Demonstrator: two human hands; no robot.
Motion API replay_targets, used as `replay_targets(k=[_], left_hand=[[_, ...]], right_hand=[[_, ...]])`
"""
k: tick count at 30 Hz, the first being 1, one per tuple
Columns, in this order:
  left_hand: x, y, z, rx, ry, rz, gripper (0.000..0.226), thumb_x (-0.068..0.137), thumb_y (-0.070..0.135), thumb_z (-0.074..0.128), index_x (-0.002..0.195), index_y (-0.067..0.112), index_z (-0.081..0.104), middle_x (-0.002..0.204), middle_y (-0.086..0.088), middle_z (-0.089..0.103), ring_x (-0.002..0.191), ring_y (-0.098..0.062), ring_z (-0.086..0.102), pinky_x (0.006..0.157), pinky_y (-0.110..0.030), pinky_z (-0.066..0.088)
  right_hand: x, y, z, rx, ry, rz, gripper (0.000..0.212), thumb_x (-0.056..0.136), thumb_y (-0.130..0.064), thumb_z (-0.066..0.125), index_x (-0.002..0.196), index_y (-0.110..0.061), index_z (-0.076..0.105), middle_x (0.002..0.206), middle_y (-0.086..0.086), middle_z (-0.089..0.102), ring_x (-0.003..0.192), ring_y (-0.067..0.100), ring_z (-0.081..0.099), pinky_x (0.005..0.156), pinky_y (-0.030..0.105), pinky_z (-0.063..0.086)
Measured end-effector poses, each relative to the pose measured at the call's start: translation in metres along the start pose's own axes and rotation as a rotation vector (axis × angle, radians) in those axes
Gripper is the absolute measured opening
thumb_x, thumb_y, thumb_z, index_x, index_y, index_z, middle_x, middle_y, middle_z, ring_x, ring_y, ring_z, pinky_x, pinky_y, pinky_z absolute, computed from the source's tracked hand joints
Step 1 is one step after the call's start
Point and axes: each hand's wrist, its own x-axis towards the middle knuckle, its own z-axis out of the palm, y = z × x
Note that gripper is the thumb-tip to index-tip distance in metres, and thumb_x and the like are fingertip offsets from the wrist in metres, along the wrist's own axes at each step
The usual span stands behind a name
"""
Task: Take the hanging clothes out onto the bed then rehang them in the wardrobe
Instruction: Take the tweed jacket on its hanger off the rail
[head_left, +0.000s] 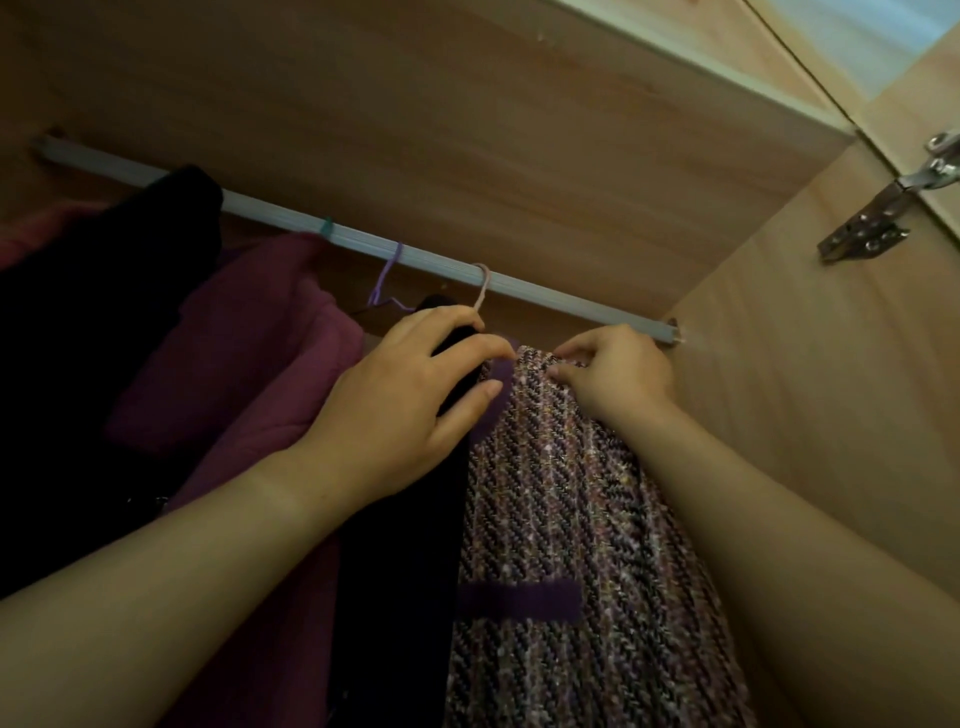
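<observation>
**Holding a woven jacket up at the wardrobe rail**

A purple, pink and black woven jacket (561, 519) is held at its top by both hands. It hangs at the right end of the long grey metal rail (363, 244), next to the light brown wooden wardrobe wall (805, 389).

The left hand (410, 395) is curled round the left side of the jacket's top. Its thumb is pressed on the plain purple cloth edge (501, 379) of the jacket. Some dark cloth is seen between the thumb and the fingers. The thin pale pink hanger hook (482, 286) is looped over the rail and comes down right at the fingertips of this hand.

The right hand (618, 374) is closed in a pinch on the jacket's top edge. The cloth is squeezed between its thumb and its bent fingers. The two hands are close together but are not touching.

A flat purple cloth strip (519, 600) is sewn across the jacket lower down.

A long black garment (410, 545) hangs just to the left of the jacket, under the left wrist. A thin purple hanger hook (387, 275) is seen on the rail above it. A puffy dark pink coat (244, 364) hangs further left, and a big black coat (104, 338) hangs past that.

A shiny metal door hinge (872, 223) is fixed high on the right wall.
</observation>
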Motion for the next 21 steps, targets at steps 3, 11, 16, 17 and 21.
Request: replay_targets(k=[3, 11, 16, 17, 21], left_hand=[[-0.002, -0.002, -0.004, -0.006, 0.004, -0.006, 0.038, 0.091, 0.046, 0.036, 0.119, 0.03, 0.056, 0.127, 0.005, 0.048, 0.119, -0.014, 0.044, 0.08, -0.033, 0.05], [-0.007, -0.006, -0.007, 0.027, 0.018, 0.02, 0.035, 0.091, 0.046, 0.037, 0.117, 0.032, 0.057, 0.126, 0.007, 0.048, 0.119, -0.011, 0.043, 0.076, -0.03, 0.052], [-0.007, -0.01, -0.008, 0.039, 0.028, 0.029, 0.033, 0.091, 0.045, 0.038, 0.116, 0.033, 0.056, 0.125, 0.008, 0.049, 0.118, -0.009, 0.044, 0.076, -0.028, 0.052], [-0.007, -0.01, -0.007, 0.04, 0.028, 0.027, 0.034, 0.091, 0.046, 0.038, 0.117, 0.033, 0.056, 0.125, 0.007, 0.049, 0.118, -0.01, 0.044, 0.076, -0.029, 0.052], [-0.006, -0.008, -0.004, 0.033, 0.03, 0.021, 0.034, 0.091, 0.046, 0.037, 0.115, 0.033, 0.056, 0.126, 0.005, 0.049, 0.119, -0.011, 0.042, 0.072, -0.031, 0.053]], right_hand=[[-0.001, 0.007, 0.005, 0.014, 0.024, 0.025, 0.015, 0.081, -0.042, 0.069, 0.094, -0.033, 0.071, 0.089, -0.009, 0.071, 0.078, 0.011, 0.06, 0.07, 0.027, 0.05], [0.027, 0.006, -0.011, -0.146, 0.099, 0.009, 0.015, 0.089, -0.032, 0.062, 0.102, -0.033, 0.069, 0.105, -0.001, 0.068, 0.097, 0.022, 0.061, 0.067, 0.027, 0.043], [0.037, 0.009, -0.022, -0.159, 0.176, -0.034, 0.016, 0.087, -0.03, 0.062, 0.1, -0.034, 0.07, 0.101, -0.005, 0.07, 0.096, 0.022, 0.062, 0.067, 0.027, 0.044], [0.034, 0.014, -0.021, -0.154, 0.18, -0.032, 0.016, 0.087, -0.03, 0.061, 0.1, -0.034, 0.07, 0.1, -0.006, 0.07, 0.095, 0.021, 0.062, 0.067, 0.027, 0.044], [0.013, 0.043, -0.021, -0.075, 0.204, -0.004, 0.014, 0.086, -0.033, 0.062, 0.097, -0.031, 0.071, 0.095, -0.004, 0.07, 0.087, 0.02, 0.062, 0.071, 0.03, 0.05]])
